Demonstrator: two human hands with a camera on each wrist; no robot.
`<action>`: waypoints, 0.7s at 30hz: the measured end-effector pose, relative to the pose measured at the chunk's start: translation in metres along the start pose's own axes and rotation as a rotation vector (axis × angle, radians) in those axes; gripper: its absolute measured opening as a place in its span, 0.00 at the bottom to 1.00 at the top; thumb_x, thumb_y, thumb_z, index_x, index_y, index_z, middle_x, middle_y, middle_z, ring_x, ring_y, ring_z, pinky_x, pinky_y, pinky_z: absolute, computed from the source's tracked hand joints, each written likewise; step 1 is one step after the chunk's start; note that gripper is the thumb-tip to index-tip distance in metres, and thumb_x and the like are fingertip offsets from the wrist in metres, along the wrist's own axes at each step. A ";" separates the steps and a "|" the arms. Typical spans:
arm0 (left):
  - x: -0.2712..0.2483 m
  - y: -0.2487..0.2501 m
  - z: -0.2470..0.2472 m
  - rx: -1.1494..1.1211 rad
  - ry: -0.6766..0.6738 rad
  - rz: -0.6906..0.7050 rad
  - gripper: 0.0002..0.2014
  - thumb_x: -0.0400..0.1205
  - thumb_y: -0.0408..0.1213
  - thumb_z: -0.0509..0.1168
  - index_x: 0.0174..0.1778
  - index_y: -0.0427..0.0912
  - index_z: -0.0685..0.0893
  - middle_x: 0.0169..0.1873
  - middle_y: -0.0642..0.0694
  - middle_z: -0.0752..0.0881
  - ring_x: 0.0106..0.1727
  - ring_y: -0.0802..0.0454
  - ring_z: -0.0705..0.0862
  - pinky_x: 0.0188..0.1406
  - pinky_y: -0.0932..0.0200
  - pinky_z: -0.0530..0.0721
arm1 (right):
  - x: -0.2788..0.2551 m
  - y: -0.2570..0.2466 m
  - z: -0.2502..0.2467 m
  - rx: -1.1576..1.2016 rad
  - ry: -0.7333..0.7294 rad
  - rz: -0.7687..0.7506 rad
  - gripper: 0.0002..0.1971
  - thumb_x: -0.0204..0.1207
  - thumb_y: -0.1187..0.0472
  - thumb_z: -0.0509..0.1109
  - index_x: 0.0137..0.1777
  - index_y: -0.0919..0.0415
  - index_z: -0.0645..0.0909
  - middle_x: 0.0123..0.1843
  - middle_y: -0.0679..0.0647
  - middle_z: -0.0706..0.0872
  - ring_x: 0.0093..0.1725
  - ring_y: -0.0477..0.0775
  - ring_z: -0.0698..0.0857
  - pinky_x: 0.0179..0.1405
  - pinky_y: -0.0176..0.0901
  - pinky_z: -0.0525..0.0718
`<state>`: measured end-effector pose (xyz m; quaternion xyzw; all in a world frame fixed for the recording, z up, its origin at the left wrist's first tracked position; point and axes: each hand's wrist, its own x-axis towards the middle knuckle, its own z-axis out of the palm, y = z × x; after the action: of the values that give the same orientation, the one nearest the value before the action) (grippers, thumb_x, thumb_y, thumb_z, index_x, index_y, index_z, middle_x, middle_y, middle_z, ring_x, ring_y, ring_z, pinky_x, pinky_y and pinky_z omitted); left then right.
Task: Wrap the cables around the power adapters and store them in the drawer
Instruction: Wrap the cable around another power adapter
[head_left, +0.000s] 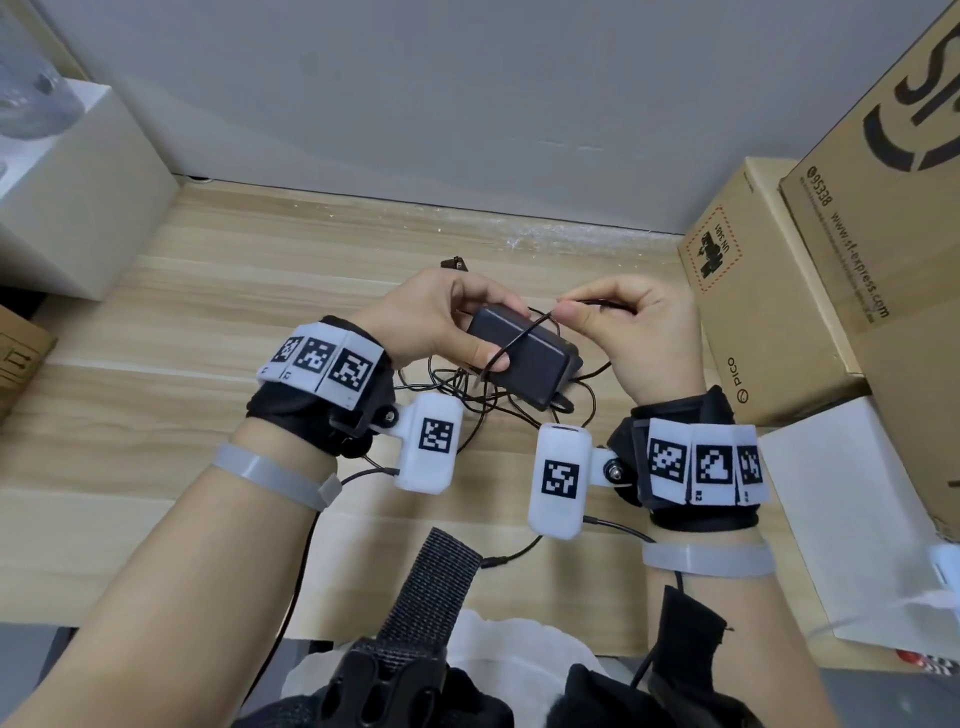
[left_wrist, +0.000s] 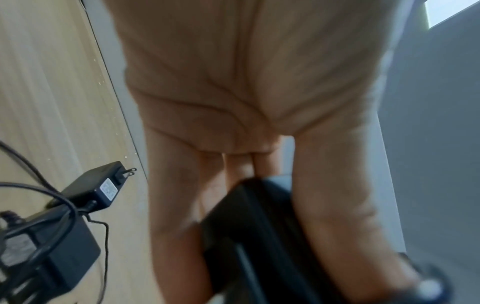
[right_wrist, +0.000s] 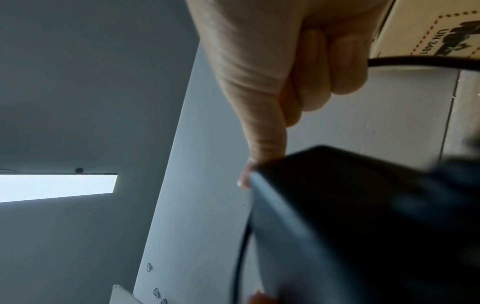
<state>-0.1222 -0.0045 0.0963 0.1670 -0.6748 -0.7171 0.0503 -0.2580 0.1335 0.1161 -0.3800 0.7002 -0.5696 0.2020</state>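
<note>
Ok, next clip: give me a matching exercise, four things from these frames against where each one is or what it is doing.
Things:
1. black rectangular power adapter
2. thin black cable
3. second black adapter with metal prongs
4. brown cardboard box printed PICO

States:
A. lying on the wooden desk, unheld
B. gripped by the left hand
C. standing at the desk's right side
D. pinched by the right hand

Pairs: 1-B, 2-D, 3-A, 4-C

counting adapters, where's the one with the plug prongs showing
In the left wrist view, the pronged power adapter lies on the wooden desk at left, beside another adapter.
</note>
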 end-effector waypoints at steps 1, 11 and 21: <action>0.000 0.001 0.001 -0.056 -0.036 0.019 0.24 0.52 0.32 0.84 0.43 0.50 0.89 0.38 0.52 0.90 0.38 0.58 0.87 0.34 0.64 0.87 | 0.000 0.002 0.000 0.014 0.008 0.000 0.11 0.65 0.69 0.77 0.32 0.51 0.84 0.26 0.36 0.86 0.31 0.32 0.83 0.36 0.24 0.78; 0.007 0.014 0.017 -0.486 0.287 0.132 0.21 0.66 0.26 0.72 0.55 0.37 0.78 0.43 0.44 0.87 0.40 0.51 0.89 0.32 0.56 0.88 | -0.007 0.018 0.027 0.002 -0.198 0.199 0.09 0.80 0.66 0.62 0.48 0.55 0.83 0.14 0.34 0.74 0.19 0.29 0.73 0.24 0.24 0.67; 0.007 0.010 0.024 -0.242 0.522 0.080 0.14 0.71 0.22 0.72 0.42 0.44 0.78 0.40 0.49 0.82 0.40 0.55 0.84 0.33 0.56 0.89 | -0.012 0.025 0.031 -0.188 -0.315 0.223 0.10 0.79 0.59 0.65 0.45 0.59 0.88 0.14 0.41 0.69 0.20 0.39 0.68 0.28 0.35 0.63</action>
<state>-0.1378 0.0149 0.1061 0.3119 -0.5547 -0.7226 0.2700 -0.2360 0.1243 0.0822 -0.4018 0.7476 -0.4096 0.3345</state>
